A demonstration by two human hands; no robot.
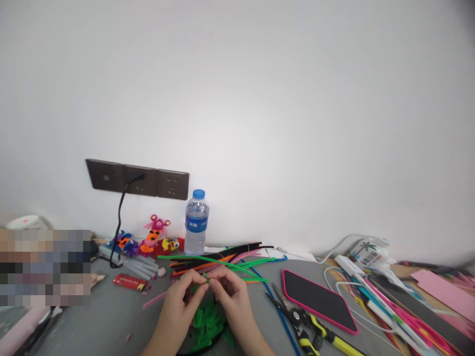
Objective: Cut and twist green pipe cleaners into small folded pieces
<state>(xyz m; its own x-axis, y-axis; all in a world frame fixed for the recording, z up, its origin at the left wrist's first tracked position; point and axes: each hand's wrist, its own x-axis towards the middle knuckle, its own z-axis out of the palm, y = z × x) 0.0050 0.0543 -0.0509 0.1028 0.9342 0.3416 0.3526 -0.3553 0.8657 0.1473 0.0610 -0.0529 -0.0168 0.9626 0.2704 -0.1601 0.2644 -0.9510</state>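
Observation:
My left hand (181,299) and my right hand (230,291) meet over the grey table (107,316). Both pinch a green pipe cleaner (205,280) between their fingertips. Under my hands lies a bunch of green twisted pipe-cleaner pieces (208,321). Just beyond my fingers lies a loose pile of pipe cleaners (218,262) in green, orange, black and pink.
A water bottle (196,222) stands by the wall near colourful pipe-cleaner figures (154,237). A phone in a pink case (317,299), scissors (284,301) and yellow-handled pliers (326,338) lie to the right. A red lighter (129,282) lies left. Wall sockets (137,179) hold a black cable.

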